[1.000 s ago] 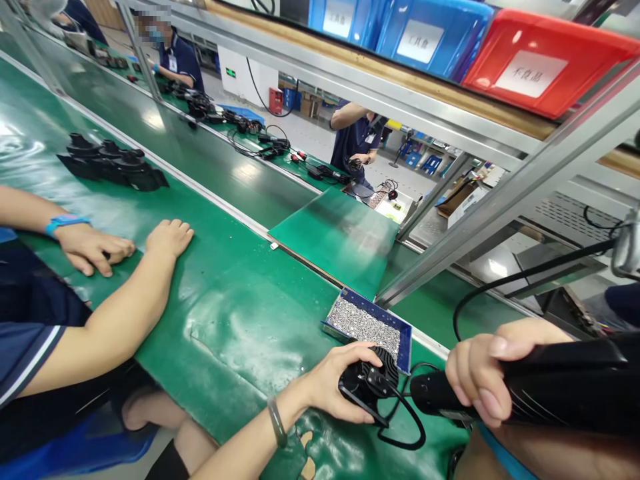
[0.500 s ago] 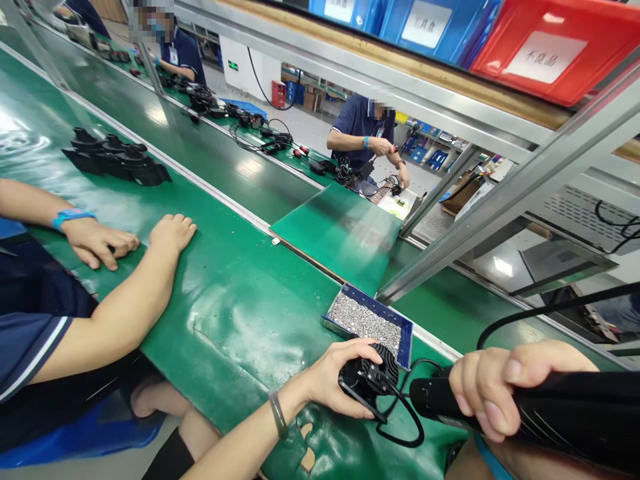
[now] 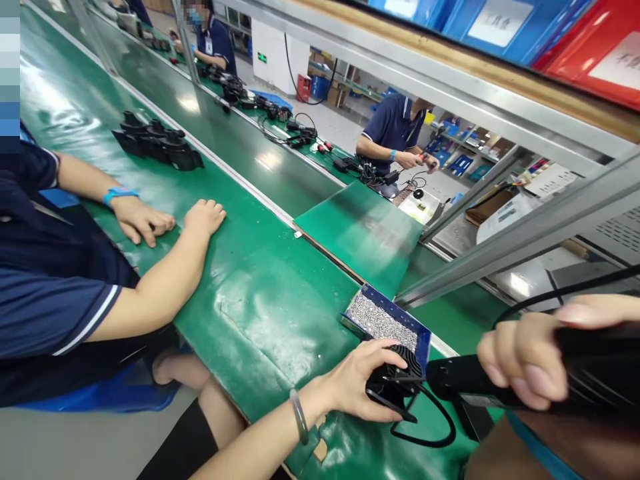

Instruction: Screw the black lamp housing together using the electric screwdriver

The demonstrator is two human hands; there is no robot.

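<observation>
Device (image 3: 391, 387), one, in left hand (image 3: 356, 385), one tool (image 3: 600, 370) in right hand (image 3: 527, 360)

Bright light left white glare on the green mat (image 3: 270, 307) — left of and beyond the left hand (image 3: 353, 387). The right hand (image 3: 530, 353) looked slightly soft, stretched by wide-angle distortion; blocky colour bands edged the far left.

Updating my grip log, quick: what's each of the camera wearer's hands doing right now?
Left hand: closed, holding a black, round, ribbed device with a cable.
Right hand: closed around a black cylindrical tool.
</observation>
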